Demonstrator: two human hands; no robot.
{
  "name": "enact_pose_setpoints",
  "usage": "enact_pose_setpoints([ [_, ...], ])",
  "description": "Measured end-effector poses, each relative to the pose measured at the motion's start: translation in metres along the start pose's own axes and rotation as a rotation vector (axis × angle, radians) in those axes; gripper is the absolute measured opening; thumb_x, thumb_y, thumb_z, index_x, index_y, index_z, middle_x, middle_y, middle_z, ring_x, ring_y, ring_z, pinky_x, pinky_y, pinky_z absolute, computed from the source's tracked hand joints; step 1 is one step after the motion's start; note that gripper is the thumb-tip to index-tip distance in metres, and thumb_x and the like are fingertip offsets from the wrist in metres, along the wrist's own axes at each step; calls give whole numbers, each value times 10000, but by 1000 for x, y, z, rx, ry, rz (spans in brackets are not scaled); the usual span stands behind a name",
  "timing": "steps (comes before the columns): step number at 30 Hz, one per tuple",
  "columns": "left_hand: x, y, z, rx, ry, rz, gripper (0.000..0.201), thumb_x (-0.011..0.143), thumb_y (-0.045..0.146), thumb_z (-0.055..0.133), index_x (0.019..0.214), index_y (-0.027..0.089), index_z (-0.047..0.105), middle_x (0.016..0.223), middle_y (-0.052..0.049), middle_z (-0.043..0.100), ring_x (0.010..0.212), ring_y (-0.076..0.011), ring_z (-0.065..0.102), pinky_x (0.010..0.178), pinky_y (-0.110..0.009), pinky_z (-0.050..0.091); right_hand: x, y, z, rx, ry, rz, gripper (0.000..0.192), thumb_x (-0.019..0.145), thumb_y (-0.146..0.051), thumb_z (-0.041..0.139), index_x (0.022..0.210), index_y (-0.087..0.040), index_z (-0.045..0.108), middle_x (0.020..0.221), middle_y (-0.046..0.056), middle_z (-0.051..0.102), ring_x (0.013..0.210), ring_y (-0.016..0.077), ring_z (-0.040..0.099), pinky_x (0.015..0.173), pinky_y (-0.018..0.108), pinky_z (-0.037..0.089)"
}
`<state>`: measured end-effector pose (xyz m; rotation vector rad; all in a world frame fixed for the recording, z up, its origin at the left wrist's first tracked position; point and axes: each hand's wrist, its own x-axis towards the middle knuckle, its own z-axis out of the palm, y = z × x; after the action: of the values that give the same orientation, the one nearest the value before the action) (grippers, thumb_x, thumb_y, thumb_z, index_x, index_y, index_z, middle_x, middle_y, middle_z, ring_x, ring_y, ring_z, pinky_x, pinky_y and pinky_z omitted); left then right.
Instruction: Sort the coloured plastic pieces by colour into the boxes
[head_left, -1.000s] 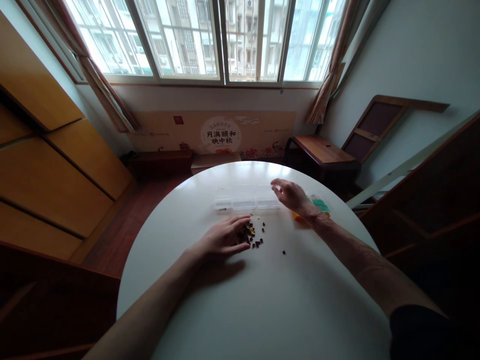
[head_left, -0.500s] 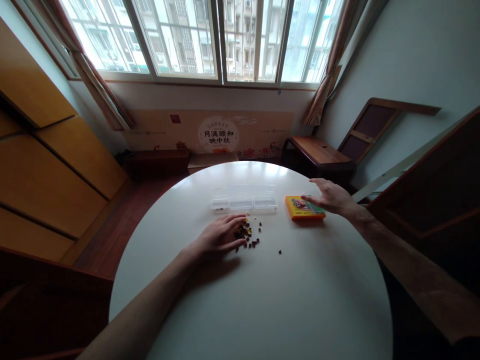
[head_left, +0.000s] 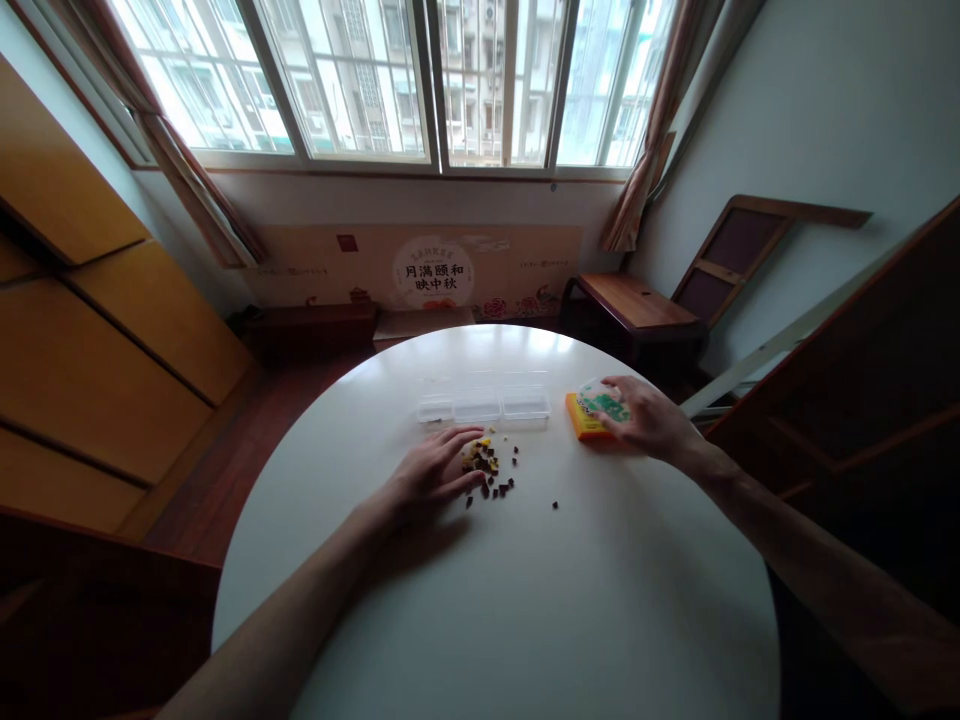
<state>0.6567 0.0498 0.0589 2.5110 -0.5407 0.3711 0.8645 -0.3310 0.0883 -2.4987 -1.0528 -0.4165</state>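
Observation:
My left hand point(head_left: 426, 478) lies on the white table with its fingers apart, its tips at the edge of a small pile of dark brown and yellow pieces point(head_left: 487, 464). A lone dark piece point(head_left: 555, 505) lies to the right of the pile. My right hand point(head_left: 646, 418) has thumb and fingers around a clear item with green in it point(head_left: 606, 403), just over a yellow and orange box point(head_left: 588, 428). Whether the clear item touches the box, I cannot tell. Behind the pile stands a clear plastic case point(head_left: 478, 406) with three compartments.
The round white table point(head_left: 525, 620) fills the middle of the view. Beyond it are a wooden bench point(head_left: 637, 300), a printed banner point(head_left: 300, 255) under the window, and a wooden cabinet point(head_left: 97, 350) at the left.
My right hand has moved slightly left and down, and its fingers have closed around the clear item, whose green shows more. My left hand stays by the pile; the view has shifted slightly.

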Motion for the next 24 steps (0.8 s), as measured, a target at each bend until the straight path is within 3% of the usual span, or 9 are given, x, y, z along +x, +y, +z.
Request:
enact_pose_setpoints([
  [5,-1,-5,1,-103,92,-56,604,1030,498,732,1553,239,579,1516,-150,680,1389,-326,674,1190,-497,559,0,-63,12,267,-51,-262,475,998,-380,724,1436,-223,628,1337,142,758,1182,331,751,1050,496,613],
  [8,-2,-7,2,-201,114,-79,676,992,488,789,1571,223,560,1477,-165,702,1340,-328,705,1161,-511,577,4,-98,32,407,-83,-433,474,1009,-315,712,1463,-236,604,1398,142,742,1247,323,722,1067,512,612],
  [12,-1,-3,-1,-320,121,-58,708,939,453,861,1549,215,591,1456,-161,713,1322,-327,715,1138,-490,591,11,-130,64,481,-61,-549,536,966,-299,752,1472,-239,585,1452,138,721,1250,323,712,1059,533,620],
  [16,1,2,-4,-408,131,-93,580,944,425,862,1448,203,678,1382,-136,752,1241,-300,745,1069,-431,623,9,-142,84,517,7,-580,551,987,-311,746,1503,-242,568,1521,143,691,1256,319,719,1038,530,641],
  [24,1,-3,5,-446,214,-73,588,903,442,905,1397,179,726,1279,-129,798,1133,-276,775,1035,-411,641,-1,-140,93,296,106,-605,568,1068,-329,684,1607,-210,550,1550,143,684,1251,325,764,1028,507,672],
])
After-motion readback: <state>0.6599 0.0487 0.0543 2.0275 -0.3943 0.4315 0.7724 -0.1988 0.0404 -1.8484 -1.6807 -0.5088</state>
